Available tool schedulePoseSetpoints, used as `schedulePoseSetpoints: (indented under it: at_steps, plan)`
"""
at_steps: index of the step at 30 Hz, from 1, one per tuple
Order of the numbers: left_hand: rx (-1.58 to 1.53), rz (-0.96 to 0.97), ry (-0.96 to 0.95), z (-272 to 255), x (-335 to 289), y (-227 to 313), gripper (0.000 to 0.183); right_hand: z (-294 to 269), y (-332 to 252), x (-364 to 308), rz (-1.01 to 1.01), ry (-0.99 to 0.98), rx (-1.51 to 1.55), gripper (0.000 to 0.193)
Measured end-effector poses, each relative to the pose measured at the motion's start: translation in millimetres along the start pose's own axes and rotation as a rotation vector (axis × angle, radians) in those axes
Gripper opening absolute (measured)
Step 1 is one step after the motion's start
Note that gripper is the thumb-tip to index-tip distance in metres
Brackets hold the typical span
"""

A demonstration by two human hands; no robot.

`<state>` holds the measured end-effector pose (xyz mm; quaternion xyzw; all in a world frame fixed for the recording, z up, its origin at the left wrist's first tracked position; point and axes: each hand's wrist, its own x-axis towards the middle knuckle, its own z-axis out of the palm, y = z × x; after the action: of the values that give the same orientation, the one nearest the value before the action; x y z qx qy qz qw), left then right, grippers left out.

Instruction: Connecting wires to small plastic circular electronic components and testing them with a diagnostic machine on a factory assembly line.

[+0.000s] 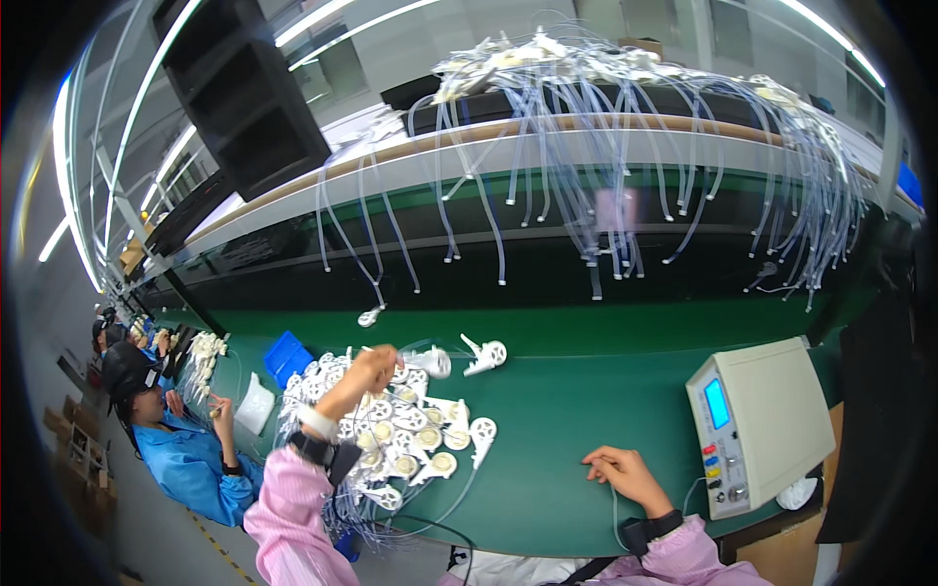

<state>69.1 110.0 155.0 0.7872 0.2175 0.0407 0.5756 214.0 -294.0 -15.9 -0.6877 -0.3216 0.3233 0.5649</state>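
My left hand (373, 371) reaches over a heap of white plastic parts (405, 439) with round spoked ends and short handles. Its fingers are closed at the handle end of one white plastic part (430, 362) by the heap's far edge. Another such part (486, 355) lies just right of it. My right hand (627, 476) is low over the green table (557, 410), its fingers bent but apart. A thin pale cable (617, 518) runs from beneath that hand toward the table's near edge; its upper end is hidden.
A beige instrument (762, 425) with a lit blue display stands at the right. Many cabled white parts hang from the shelf (489, 132) above. A blue tray (287, 359) lies behind the heap. At the left sits a person in a blue jacket (200, 469).
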Motion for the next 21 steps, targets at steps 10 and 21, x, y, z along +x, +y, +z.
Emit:
schedulePoseSetpoints:
  at_steps: [10, 21]
  plan:
    - [0.215, -0.042, 0.264, -72.7, -74.0, -127.3, 0.021, -5.5, -0.6, -3.3, 0.122, 0.065, 0.155, 0.018]
    - [1.028, 0.274, 0.434, -5.7, -64.7, -101.4, 0.052, 6.6, -4.4, 8.1, 0.105, 0.245, 0.004, 0.017]
